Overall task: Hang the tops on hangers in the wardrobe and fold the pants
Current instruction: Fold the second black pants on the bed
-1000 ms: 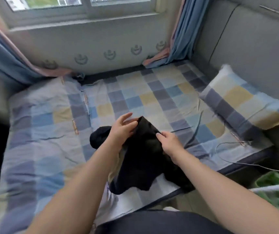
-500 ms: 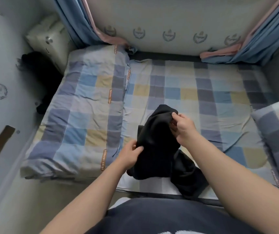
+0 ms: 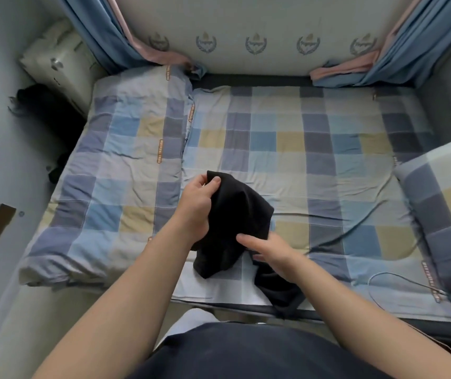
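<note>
A black garment is bunched up above the near edge of the checked bed. My left hand grips its upper left edge, thumb over the fabric. Lower right, my right hand pinches the cloth from below, fingers under it. A tail of the black garment trails off the bed's front edge beneath my right forearm. Whether it is a top or pants I cannot tell.
A folded checked quilt covers the bed's left part, a checked pillow lies at the right. A thin cable loops near the right front corner. Blue curtains hang at both back corners. Something dark sits in the left gap.
My left hand climbed from the garment's lower left to its top edge. My right hand dropped from the top to the lower right side. The view earlier swung left.
</note>
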Tool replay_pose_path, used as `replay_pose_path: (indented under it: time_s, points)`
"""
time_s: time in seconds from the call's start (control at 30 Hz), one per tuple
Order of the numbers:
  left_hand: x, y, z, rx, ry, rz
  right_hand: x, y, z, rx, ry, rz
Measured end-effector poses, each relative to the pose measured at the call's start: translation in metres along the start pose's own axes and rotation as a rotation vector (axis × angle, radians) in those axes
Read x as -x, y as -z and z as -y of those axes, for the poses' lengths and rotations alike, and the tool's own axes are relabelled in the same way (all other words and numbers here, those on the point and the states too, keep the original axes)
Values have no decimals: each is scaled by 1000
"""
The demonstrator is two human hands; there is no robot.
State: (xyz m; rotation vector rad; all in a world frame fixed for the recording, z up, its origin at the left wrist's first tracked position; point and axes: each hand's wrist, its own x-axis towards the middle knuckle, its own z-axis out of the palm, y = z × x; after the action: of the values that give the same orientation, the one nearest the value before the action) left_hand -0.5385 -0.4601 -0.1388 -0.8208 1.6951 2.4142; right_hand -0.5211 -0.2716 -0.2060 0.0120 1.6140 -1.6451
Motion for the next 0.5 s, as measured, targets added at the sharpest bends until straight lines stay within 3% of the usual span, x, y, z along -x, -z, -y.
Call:
replay_pose_path:
  time_s: [0.1,0.2,0.3,0.37,0.43,0.5]
  points:
    - [0,-9,-5,-42,-50,-34,-2,8,15,-27,103,-263]
    - [1,-10,-13,-329,-187,-61,0,24,37,85,222,-495]
    - [4,-9,-18,-890,-304,180,8,32,69,178,324,-429]
    - [8,-15,-17,-1123,-350,368,13,31,95,238,416,-371]
    - [11,-25,-15,-1132,-415,424,18,25,120,311,478,-300]
    - [7,-32,-15,-984,-504,343,22,18,137,400,513,-212]
